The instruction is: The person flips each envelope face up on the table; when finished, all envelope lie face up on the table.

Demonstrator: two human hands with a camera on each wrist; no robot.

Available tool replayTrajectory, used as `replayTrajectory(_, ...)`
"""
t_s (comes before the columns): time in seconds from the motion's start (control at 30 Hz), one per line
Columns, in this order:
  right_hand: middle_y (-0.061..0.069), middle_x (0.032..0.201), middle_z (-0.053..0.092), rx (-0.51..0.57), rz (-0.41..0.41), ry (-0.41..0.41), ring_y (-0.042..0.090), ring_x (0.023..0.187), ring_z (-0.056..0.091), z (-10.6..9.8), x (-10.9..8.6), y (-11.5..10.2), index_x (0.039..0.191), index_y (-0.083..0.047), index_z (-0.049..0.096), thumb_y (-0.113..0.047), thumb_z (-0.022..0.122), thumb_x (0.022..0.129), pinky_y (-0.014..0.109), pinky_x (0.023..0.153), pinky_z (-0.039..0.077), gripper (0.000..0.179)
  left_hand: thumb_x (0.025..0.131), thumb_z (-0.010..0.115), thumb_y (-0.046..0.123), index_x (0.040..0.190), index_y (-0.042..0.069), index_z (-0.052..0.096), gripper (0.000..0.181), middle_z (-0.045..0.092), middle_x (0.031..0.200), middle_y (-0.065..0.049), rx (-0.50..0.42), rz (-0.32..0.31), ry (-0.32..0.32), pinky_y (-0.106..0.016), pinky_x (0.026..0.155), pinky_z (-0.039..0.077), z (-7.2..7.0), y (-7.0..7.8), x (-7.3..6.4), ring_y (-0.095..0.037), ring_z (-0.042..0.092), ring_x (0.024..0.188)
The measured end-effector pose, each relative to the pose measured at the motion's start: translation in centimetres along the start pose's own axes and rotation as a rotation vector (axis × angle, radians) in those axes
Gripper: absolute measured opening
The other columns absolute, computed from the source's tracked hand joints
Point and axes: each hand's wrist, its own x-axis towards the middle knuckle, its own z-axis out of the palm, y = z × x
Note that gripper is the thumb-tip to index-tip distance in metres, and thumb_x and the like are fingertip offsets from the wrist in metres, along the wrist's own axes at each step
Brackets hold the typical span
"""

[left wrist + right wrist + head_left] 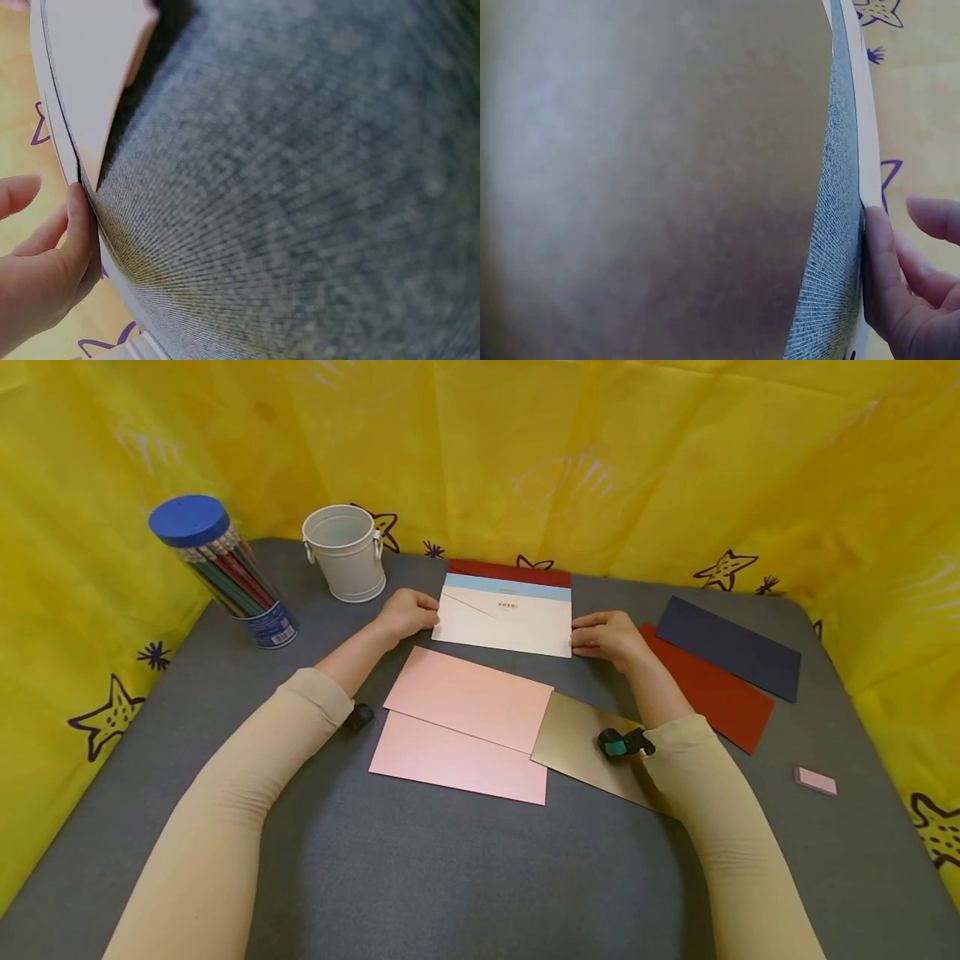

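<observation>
A white envelope (502,625) with a small barcode and a slanting line lies at the back of the table. Behind it show strips of a light blue envelope (480,582) and a dark red one (510,573). My left hand (408,613) touches the white envelope's left edge with its fingertips. At the opposite edge, the fingertips of my right hand (609,637) rest against the side. Both wrist views show one digit of each hand held apart from the paper. Nearer me lie two overlapping pink envelopes (468,697) and a gold one (577,739) under the right wrist.
Red (720,697) and navy envelopes (727,647) overlap at the right, with a pink eraser (815,781) nearer the edge. At the back left stand a white bucket (348,560) and a blue-lidded tube of pencils (232,577). A yellow patterned cloth (495,460) hangs behind.
</observation>
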Motion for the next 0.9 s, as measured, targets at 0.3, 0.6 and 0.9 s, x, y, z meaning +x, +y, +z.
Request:
replayTrajectory(0.3, -0.004, 0.089, 0.063, -0.058, -0.021, 0.003, 0.006, 0.074, 0.066, -0.1, -0.4, -0.2, 0.141, 0.01, 0.044, -0.003, 0.059, 0.095, 0.02, 0.076, 0.059, 0.049, 0.091, 0.059, 0.011, 0.136, -0.004, 0.054, 0.048, 0.058, 0.131, -0.024, 0.048, 0.019, 0.017, -0.043, 0.108, 0.046, -0.3, -0.1, -0.6, -0.03, 0.054, 0.114)
replayTrajectory(0.6, 0.0, 0.101, 0.061, -0.225, -0.06, -0.057, 0.006, 0.081, 0.065, 0.1, -1.5, -0.5, 0.136, 0.007, 0.05, -0.011, 0.061, 0.096, 0.02, 0.079, 0.058, 0.045, 0.087, 0.069, 0.009, 0.127, 0.002, 0.061, 0.042, 0.058, 0.122, -0.019, 0.127, 0.129, 0.005, -0.042, 0.1, 0.046, -1.3, -0.2, -1.8, -0.03, 0.051, 0.112)
replayTrajectory(0.9, 0.016, 0.118, 0.064, -0.561, -0.146, -0.221, 0.026, 0.103, 0.06, 2.1, -2.6, 0.2, 0.13, 0.0, 0.056, -0.022, 0.067, 0.093, 0.033, 0.091, 0.052, 0.044, 0.083, 0.077, 0.017, 0.123, 0.006, 0.065, 0.043, 0.062, 0.114, -0.015, 0.211, 0.281, -0.165, -0.032, 0.089, 0.044, -1.6, -1.0, -3.8, -0.026, 0.053, 0.104)
